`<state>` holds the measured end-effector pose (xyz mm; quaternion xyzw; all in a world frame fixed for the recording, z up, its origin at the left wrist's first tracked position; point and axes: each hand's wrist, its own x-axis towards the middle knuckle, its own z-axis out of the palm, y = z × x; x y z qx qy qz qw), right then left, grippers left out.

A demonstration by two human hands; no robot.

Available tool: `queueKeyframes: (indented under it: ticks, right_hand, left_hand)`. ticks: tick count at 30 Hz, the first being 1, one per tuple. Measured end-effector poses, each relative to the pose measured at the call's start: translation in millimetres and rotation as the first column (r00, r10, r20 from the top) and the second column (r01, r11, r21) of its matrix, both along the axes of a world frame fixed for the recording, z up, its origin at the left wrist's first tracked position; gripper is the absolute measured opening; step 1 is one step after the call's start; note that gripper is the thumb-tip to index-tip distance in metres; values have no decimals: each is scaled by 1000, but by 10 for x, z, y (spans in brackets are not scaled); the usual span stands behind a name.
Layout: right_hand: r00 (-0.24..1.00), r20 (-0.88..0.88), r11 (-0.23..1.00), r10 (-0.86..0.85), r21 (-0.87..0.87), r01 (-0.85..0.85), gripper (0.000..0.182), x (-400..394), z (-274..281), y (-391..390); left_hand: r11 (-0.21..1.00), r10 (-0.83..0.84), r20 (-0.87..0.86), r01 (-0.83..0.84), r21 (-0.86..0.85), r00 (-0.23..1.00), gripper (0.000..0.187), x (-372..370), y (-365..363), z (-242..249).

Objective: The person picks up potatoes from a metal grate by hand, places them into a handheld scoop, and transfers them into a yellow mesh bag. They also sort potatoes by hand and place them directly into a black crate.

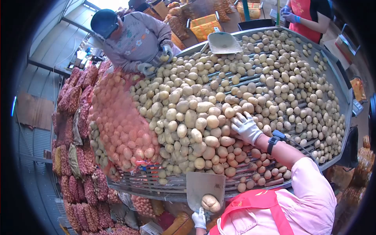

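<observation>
My right hand [246, 127], in a white glove, rests with spread fingers on the big heap of potatoes [196, 121]. A dark band and a small device [277, 136] sit on that wrist. Low in the view my left hand [199, 217], also gloved, is closed at the lower end of a flat grey scoop [205, 187], where the handle is largely hidden. The scoop's blade lies over the near edge of the slatted table [168, 190]. A large lumpy potato [210, 203] overlaps the scoop's lower right part, close beside my left hand.
A red mesh sack full of potatoes [121, 121] lies at the table's left end. Across the table a person [135, 39] handles potatoes; another [305, 17] stands at far right. A second scoop [224, 42] rests on the far rim. Filled sacks [76, 156] are stacked left.
</observation>
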<state>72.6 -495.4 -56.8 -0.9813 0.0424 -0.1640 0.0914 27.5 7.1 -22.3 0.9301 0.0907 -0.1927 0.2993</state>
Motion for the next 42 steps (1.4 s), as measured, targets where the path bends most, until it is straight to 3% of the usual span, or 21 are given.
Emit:
queueKeyframes:
  ticks: [3,6,7,8,9,11,13,15,16,18,19,21,23,24,26,29,32,35,38,40,42]
  right_hand:
    - [999,-39,1000,-6,-17,5,39,122,3,-19]
    - [953,250,980,-169,-63,190,38,406,-117,-92]
    - [942,258,968,-215,-73,241,40,516,-62,-134]
    - [942,270,976,-198,-33,215,40,602,-75,-221]
    - [944,277,983,-177,4,183,41,661,-74,-313]
    - [947,183,963,-264,-11,270,39,807,-33,-471]
    - [904,182,916,-386,-37,398,37,1031,-286,-654]
    - [864,47,866,-501,17,500,38,1092,-256,-853]
    - [844,-97,844,-528,48,534,44,1103,-120,-940]
    - [792,-309,800,-527,133,585,67,958,222,-1029]
    - [783,-253,796,-568,76,601,79,919,73,-1056]
    - [802,-239,817,-547,55,574,80,711,181,-1024]
    - [730,-352,776,-586,13,630,76,523,368,-1062]
    - [667,-376,718,-644,4,696,63,511,253,-1181]
    - [644,-391,730,-658,-120,673,45,141,262,-1228]
    - [679,-325,739,-658,-109,665,49,-466,174,-1235]
    - [692,-247,731,-678,-127,671,48,-900,214,-1137]
    - [521,-452,645,-724,-174,744,53,-1114,331,-1124]
    - [599,-337,669,-726,-147,728,55,-1002,446,-921]
    - [842,-109,830,-529,138,540,51,-681,500,-642]
    - [968,3,903,-250,363,232,52,-198,679,-249]
  left_hand:
    - [998,20,-1,-20,-53,1000,52,8,118,-114]
    - [998,-10,-13,9,-61,1000,48,5,220,-202]
    - [998,-21,-25,20,-55,999,46,30,270,-208]
    - [984,-153,3,152,98,988,49,77,362,-214]
    - [987,-136,-2,135,91,991,51,80,383,-223]
    - [993,-92,-14,92,75,996,64,-13,375,-289]
    - [996,-90,47,90,7,995,62,-46,448,-375]
    - [994,-80,109,87,-67,991,61,-51,504,-438]
    - [986,-117,-7,117,116,993,67,-2,332,-218]
    - [990,-113,4,112,81,994,61,90,429,-266]
    - [992,-111,4,111,58,994,58,112,494,-341]
    - [994,-105,1,105,8,994,54,123,611,-504]
    - [995,-91,3,91,-44,996,51,102,707,-626]
    - [994,-108,22,109,-8,994,52,95,678,-591]
    - [987,-150,57,146,61,987,53,97,595,-542]
    - [994,-76,63,80,-70,995,53,60,558,-593]
    - [997,-32,75,37,-63,997,56,-27,80,-140]
    - [995,2,84,6,-95,996,60,-100,-83,-5]
    - [992,26,56,-20,-121,998,58,-124,-116,12]
    - [993,55,38,-50,-110,998,53,-141,-171,91]
    - [996,46,68,-40,-78,997,55,-157,-100,-16]
